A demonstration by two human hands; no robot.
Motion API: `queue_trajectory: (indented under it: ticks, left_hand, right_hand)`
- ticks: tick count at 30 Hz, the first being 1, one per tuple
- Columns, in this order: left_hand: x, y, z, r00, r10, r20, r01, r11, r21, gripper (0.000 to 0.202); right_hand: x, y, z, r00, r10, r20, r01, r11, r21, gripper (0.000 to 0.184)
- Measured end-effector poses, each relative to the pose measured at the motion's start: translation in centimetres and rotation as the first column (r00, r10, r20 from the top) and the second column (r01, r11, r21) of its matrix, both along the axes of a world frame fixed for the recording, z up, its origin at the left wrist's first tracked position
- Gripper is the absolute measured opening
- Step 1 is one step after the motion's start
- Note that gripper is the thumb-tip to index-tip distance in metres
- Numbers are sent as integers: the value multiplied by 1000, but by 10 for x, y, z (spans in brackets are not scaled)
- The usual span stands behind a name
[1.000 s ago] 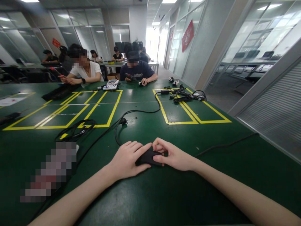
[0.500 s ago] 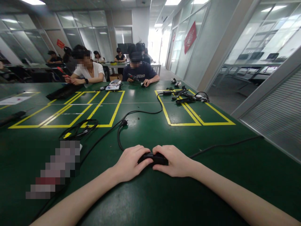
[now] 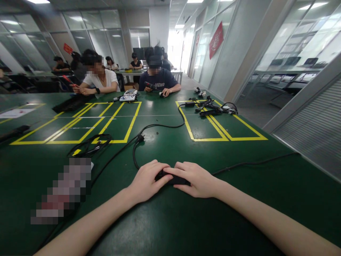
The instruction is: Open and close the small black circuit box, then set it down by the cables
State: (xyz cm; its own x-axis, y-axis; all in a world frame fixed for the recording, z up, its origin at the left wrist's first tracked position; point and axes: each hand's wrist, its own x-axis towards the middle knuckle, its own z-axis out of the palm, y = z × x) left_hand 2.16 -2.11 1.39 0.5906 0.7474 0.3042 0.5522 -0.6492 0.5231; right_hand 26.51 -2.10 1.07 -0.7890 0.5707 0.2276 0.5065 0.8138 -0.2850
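A black power adapter [image 3: 180,180] lies low over the green table in front of me, largely covered by my fingers. My left hand [image 3: 147,182] grips its left end, thumb along the near side. Around the right end, my right hand [image 3: 198,179] is closed, with its index finger stretched across the top to the left fingertips. One black cord [image 3: 250,163] runs off to the right from behind my right hand. Beyond my left hand, another cord leads up to a black plug [image 3: 140,138]. The adapter's underside is hidden.
Yellow tape outlines [image 3: 210,139] mark the green table [image 3: 165,227]. A coiled black cable [image 3: 90,147] and a pixelated object [image 3: 62,192] lie left. Several adapters and cords [image 3: 213,108] are heaped at the back right. Two people [image 3: 160,81] sit opposite, handling things.
My right index finger has reached leftward over the top of the adapter to the left fingertips. Both hands stay around the adapter, and the camera view has shifted very slightly.
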Motion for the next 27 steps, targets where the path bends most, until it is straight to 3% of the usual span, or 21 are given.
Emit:
queue_trajectory:
  ticks: [4, 8, 12, 15, 18, 22, 27]
  left_hand:
    - [-7, 4, -3, 998, 19, 67, -36, 968, 247, 44]
    - [-15, 10, -6, 994, 66, 92, -93, 942, 322, 47]
    - [-18, 14, -10, 998, 45, 39, -53, 970, 237, 42]
    - [-17, 14, -12, 1000, 13, 12, -16, 978, 207, 37]
    - [-16, 14, -12, 1000, 3, -2, -3, 984, 180, 36]
    - [-17, 14, -13, 1000, -3, -9, 5, 988, 157, 33]
    - [-18, 14, -13, 1000, -17, -15, 19, 991, 130, 28]
  right_hand:
    - [15, 12, 1, 970, -105, -218, 90, 993, -79, 54]
    - [48, 37, 7, 805, -366, -467, 311, 930, -194, 56]
    - [92, 61, 18, 516, -623, -588, 593, 755, -280, 64]
    - [121, 68, 28, 354, -715, -603, 801, 565, -200, 66]
    - [138, 65, 35, 285, -795, -536, 909, 401, -111, 65]
    - [154, 62, 32, 206, -863, -461, 952, 285, -108, 64]
    - [177, 70, 15, 86, -943, -320, 980, 138, -143, 63]
